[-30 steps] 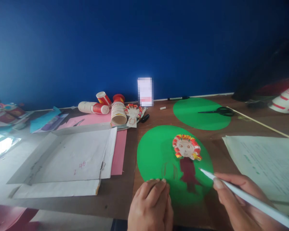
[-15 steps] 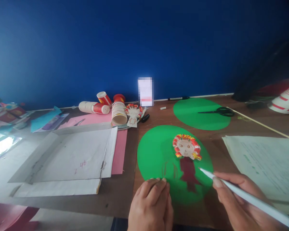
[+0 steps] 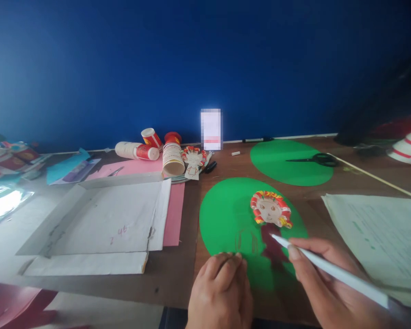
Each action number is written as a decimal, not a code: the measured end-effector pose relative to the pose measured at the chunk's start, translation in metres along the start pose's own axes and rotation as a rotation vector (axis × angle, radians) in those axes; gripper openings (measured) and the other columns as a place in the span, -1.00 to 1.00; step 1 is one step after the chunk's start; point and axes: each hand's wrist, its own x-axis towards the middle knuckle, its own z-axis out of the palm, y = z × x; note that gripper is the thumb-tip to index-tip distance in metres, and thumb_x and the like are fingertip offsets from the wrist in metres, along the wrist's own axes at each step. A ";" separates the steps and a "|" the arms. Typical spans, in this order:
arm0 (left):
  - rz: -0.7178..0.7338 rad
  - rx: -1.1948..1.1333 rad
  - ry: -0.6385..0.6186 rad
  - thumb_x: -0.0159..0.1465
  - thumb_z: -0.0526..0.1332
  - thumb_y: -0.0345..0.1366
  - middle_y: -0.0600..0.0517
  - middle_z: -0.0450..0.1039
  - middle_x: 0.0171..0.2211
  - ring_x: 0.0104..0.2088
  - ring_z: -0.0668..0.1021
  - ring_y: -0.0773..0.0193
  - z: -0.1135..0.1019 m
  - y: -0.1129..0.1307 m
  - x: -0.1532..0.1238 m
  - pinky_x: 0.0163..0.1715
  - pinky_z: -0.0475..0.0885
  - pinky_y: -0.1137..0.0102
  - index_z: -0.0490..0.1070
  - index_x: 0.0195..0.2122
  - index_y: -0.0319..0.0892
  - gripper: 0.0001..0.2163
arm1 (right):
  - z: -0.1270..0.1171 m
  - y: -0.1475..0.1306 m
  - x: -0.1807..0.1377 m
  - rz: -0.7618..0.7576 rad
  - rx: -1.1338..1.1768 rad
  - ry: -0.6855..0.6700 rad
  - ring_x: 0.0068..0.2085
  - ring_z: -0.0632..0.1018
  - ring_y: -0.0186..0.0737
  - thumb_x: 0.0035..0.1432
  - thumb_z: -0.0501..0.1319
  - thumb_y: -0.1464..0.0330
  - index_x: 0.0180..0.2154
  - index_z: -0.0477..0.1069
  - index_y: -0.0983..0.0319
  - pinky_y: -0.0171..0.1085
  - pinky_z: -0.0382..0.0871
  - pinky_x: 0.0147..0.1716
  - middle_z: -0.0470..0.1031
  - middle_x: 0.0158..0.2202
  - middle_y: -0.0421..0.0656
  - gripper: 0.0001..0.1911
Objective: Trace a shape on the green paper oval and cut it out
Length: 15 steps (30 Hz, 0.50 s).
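A green paper disc (image 3: pixel 222 205) lies in front of me. On it is a face with red, white and yellow curled paper hair (image 3: pixel 271 211), above a dark maroon dress shape (image 3: pixel 277 256). A faint brown outline (image 3: pixel 241 242) is drawn to the left of the dress. My left hand (image 3: pixel 221 292) rests on the disc's near left edge, fingers bent and together, holding it down. Between the thumb and fingers of my right hand (image 3: pixel 324 283), a white pen (image 3: pixel 342 273) points left, its tip over the dress just below the face.
Black scissors (image 3: pixel 320 159) lie on a second green disc (image 3: pixel 277 171). A thin stick (image 3: pixel 373 175) and printed sheets (image 3: pixel 380 237) are to the right. At left are a white cardboard piece (image 3: pixel 99 224), pink paper (image 3: pixel 175 219) and paper cups (image 3: pixel 173 160). A blue wall (image 3: pixel 157 68) stands behind.
My right hand has moved left with the white pen, bringing the tip from right of the dress onto its upper part. My left hand stays at the disc's edge. The view shifts slightly.
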 end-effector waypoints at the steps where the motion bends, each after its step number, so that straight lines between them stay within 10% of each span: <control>1: -0.004 -0.001 0.002 0.25 0.17 -0.49 0.00 0.64 -0.23 -0.24 0.64 0.19 0.000 0.000 0.000 -0.22 0.63 0.36 0.55 -0.12 -0.21 -0.76 | 0.003 -0.002 0.002 -0.009 -0.002 -0.012 -0.55 0.58 -0.29 0.28 0.23 0.20 -0.26 0.47 0.12 -0.39 0.50 -0.53 0.56 -0.51 -0.25 -0.85; 15: -0.034 0.020 0.066 0.26 0.13 -0.46 0.05 0.64 -0.29 -0.30 0.65 0.20 0.006 0.000 -0.002 -0.31 0.62 0.35 0.56 -0.17 -0.20 -0.78 | 0.028 -0.006 0.004 0.004 -0.020 -0.031 -0.52 0.63 -0.25 0.28 0.21 0.15 -0.28 0.49 0.14 -0.41 0.46 -0.62 0.62 -0.47 -0.18 -0.78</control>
